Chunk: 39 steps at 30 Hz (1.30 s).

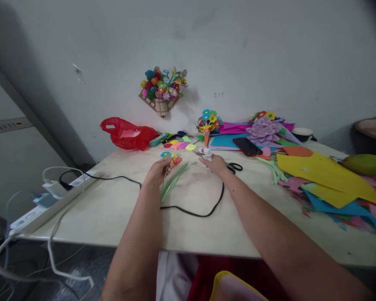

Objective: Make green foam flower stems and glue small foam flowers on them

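My left hand is closed in a pinch around a thin green stem. Small colourful foam flowers show just beyond its fingertips; I cannot tell which of them are joined to the stem. Beside that hand, a bundle of pale green strips lies on the table. My right hand is wrapped around a white glue gun, its nozzle pointing left toward the flowers. From below this hand, a black cord loops across the table. Black-handled scissors lie right of the hand.
Coloured foam sheets and scraps pile up at right, with a phone and a lilac flower behind. A red plastic bag and foam pieces are at the back. A power strip with cables lines the left edge.
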{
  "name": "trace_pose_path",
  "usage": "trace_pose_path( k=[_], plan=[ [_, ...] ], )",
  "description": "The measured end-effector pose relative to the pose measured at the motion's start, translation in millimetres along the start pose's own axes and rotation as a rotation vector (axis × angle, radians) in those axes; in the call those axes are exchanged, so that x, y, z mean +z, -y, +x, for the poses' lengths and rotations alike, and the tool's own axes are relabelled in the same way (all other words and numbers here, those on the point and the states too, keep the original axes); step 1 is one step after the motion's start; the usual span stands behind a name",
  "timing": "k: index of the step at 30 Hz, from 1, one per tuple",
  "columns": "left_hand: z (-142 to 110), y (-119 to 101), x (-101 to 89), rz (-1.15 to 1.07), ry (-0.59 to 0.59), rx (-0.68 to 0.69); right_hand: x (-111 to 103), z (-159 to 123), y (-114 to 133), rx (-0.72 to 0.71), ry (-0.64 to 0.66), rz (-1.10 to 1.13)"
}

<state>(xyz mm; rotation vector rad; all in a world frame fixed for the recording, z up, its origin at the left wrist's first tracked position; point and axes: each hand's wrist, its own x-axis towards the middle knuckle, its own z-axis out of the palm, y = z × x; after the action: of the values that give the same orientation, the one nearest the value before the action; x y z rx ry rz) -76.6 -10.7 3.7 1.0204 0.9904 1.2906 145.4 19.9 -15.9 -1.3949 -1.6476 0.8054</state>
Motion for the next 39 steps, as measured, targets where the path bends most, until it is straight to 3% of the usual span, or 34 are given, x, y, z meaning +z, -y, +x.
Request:
trace_pose_path(
  k=[3, 7, 13, 17, 21, 24, 29, 39],
  plan=[
    [-2, -6, -4.2, -0.096, -0.091, 0.017, -3, -1, 4, -0.014, -0.119, -0.410],
    [-3, -10, -7.7, -0.187, -0.167, -0.004, -3, -4, 7, -0.090, -0.087, -0.768],
    [-1, -11, -11.9, -0.251, -0.184, -0.005, 3, -6, 8, -0.111, 0.016, -0.924],
    [-1, -10, -12.8, -0.239, -0.203, -0.002, 2, -8, 16, -0.149, -0.065, -1.004],
    [-1, -9, -12.6, -0.242, -0.224, -0.009, 9, -10, 30, -0.397, -0.159, -1.021],
    [-1, -9, -12.8, -0.248, -0.247, -0.018, 23, -8, 40, -0.622, -0.046, -1.004],
    [0, -10, -13.3, -0.260, -0.273, -0.009, 52, 3, 49, -0.836, 0.150, -1.005],
    [-1, -9, -12.5, -0.285, -0.254, 0.009, 84, 12, 68, -0.884, 0.371, -1.039]
  ],
)
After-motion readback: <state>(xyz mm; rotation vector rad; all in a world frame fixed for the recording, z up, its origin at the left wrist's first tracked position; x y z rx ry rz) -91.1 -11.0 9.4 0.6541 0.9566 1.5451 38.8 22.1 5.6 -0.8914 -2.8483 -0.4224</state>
